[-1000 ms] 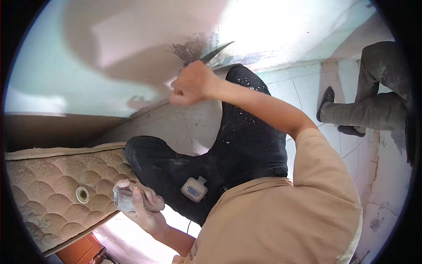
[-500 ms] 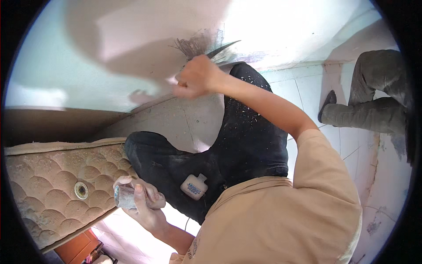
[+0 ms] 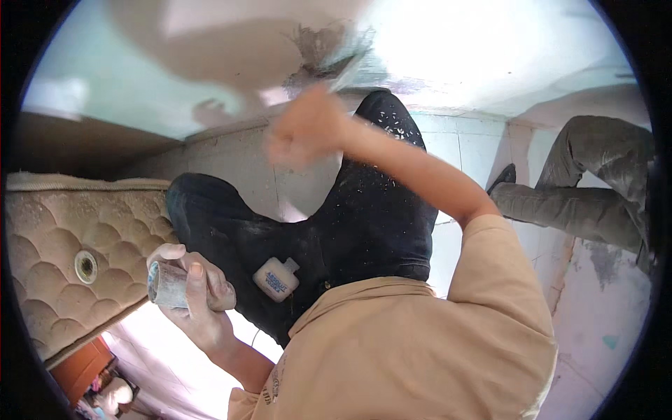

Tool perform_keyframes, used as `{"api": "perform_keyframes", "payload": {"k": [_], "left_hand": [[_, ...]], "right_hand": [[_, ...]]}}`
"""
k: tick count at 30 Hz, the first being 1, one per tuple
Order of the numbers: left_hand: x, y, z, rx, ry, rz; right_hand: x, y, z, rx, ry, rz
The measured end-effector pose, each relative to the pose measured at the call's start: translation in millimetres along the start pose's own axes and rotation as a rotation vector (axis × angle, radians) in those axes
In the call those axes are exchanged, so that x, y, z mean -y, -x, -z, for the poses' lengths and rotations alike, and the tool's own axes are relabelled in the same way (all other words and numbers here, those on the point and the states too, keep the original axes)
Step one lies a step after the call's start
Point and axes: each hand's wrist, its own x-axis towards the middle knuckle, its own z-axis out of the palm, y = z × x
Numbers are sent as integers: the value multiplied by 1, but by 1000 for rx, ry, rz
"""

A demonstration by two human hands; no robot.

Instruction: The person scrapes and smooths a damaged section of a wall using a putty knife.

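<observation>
My right hand (image 3: 308, 129), blurred by motion, is closed in a fist in front of the wall. A knife's narrow blade (image 3: 346, 74) sticks out beyond the fist towards a dark, rough patch (image 3: 329, 52) on the wall; the handle is hidden in my fist. Whether the blade touches the wall I cannot tell. My left hand (image 3: 199, 297) is wrapped round a dusty grey, cylinder-shaped piece (image 3: 171, 285) with a round end facing left, beside the mattress. A pale bottle-shaped piece (image 3: 276, 280) with blue lettering lies against my dark trousers (image 3: 280, 245).
A quilted beige mattress (image 3: 87, 273) with a round metal vent is at the left. White flakes dot my right knee (image 3: 392, 126). Another person's leg in grey trousers (image 3: 581, 210) shows at the right on the tiled floor (image 3: 462, 136). A reddish-brown piece of furniture (image 3: 80, 367) stands lower left.
My right fist and the knife have shifted slightly, and the blade now looks lighter and blurred. The view has turned a little; my left hand keeps its grip on the grey cylinder.
</observation>
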Motion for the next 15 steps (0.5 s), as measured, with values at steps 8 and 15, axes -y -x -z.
{"api": "perform_keyframes", "payload": {"k": [8, 15], "left_hand": [[5, -5, 0, 103, -99, -66], [9, 0, 2, 19, 45, 31]], "right_hand": [[21, 11, 0, 12, -13, 86], [32, 2, -1, 43, -15, 102]]}}
